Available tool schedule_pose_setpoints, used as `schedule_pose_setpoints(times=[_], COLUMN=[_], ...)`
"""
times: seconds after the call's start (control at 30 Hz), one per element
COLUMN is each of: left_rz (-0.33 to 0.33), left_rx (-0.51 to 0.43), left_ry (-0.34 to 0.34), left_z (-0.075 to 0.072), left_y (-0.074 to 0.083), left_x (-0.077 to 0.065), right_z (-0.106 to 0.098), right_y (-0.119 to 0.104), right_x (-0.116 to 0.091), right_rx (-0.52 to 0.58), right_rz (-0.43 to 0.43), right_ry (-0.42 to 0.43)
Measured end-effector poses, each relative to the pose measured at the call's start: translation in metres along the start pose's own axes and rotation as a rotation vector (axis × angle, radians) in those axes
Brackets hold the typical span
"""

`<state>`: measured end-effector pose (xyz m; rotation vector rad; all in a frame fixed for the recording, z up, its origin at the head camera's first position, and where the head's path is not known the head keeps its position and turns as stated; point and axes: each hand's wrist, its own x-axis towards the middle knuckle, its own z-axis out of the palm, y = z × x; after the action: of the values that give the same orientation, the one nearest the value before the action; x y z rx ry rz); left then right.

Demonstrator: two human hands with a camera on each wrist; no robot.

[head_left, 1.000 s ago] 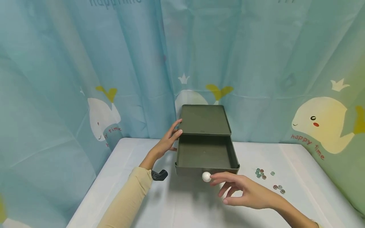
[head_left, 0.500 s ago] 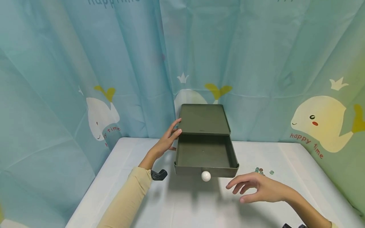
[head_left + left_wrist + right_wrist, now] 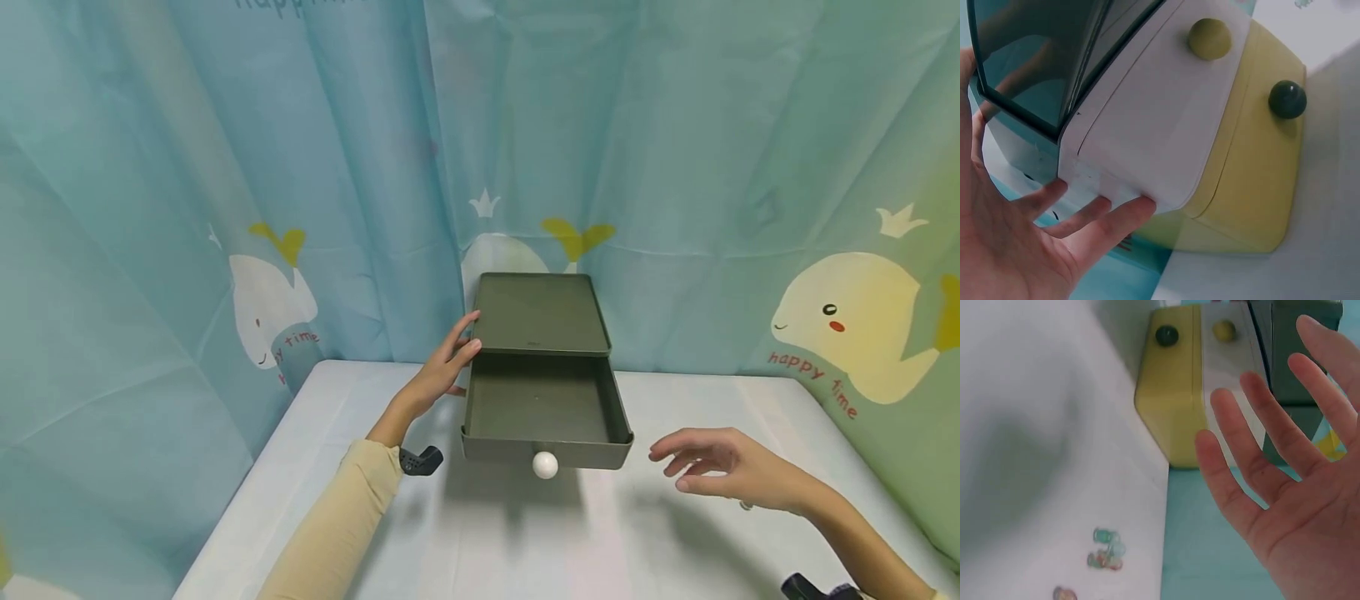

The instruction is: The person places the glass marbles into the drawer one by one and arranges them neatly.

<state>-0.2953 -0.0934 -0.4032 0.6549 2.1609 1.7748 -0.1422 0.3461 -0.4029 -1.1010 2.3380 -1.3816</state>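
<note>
A small drawer unit (image 3: pixel 542 312) with a dark green top stands at the table's back. Its dark green top drawer (image 3: pixel 540 408) is pulled out, with a round white knob (image 3: pixel 545 465); its inside looks bare. Below it sit a white drawer (image 3: pixel 1147 125) and a yellow drawer (image 3: pixel 1254 150), both closed. My left hand (image 3: pixel 437 373) rests against the unit's left side, fingers spread. To the right of the drawer, my right hand (image 3: pixel 738 471) hovers over the table, its fingers relaxed and apart, holding nothing.
Several small glassy pieces (image 3: pixel 1107 550), green and reddish, lie on the white table (image 3: pixel 517 550); in the head view my right hand mostly covers them. A blue-green curtain (image 3: pixel 375 167) printed with whales hangs close behind the unit.
My right hand has left the white knob and moved right, now over the small glassy pieces. The drawer stays pulled out, and my left hand keeps its place on the unit.
</note>
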Motion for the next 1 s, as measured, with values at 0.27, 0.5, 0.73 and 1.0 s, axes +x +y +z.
schedule_pose_setpoints(times=[0.27, 0.5, 0.73, 1.0], left_rz=[0.018, 0.018, 0.014, 0.010], left_rx=[0.001, 0.001, -0.004, -0.009], left_ry=[-0.001, 0.009, -0.003, 0.001], left_z=[0.000, -0.001, -0.001, -0.001], left_y=[0.001, 0.001, 0.000, 0.000], left_x=[0.001, 0.000, -0.001, 0.000], right_z=[-0.012, -0.014, -0.019, -0.024], right_y=[0.005, 0.018, 0.037, 0.058], right_x=[-0.012, -0.022, -0.040, -0.053], right_rx=[-0.023, -0.123, -0.315, -0.368], right_rz=[0.136, 0.123, 0.193, 0.280], right_ry=[0.112, 0.227, 0.343, 0.388])
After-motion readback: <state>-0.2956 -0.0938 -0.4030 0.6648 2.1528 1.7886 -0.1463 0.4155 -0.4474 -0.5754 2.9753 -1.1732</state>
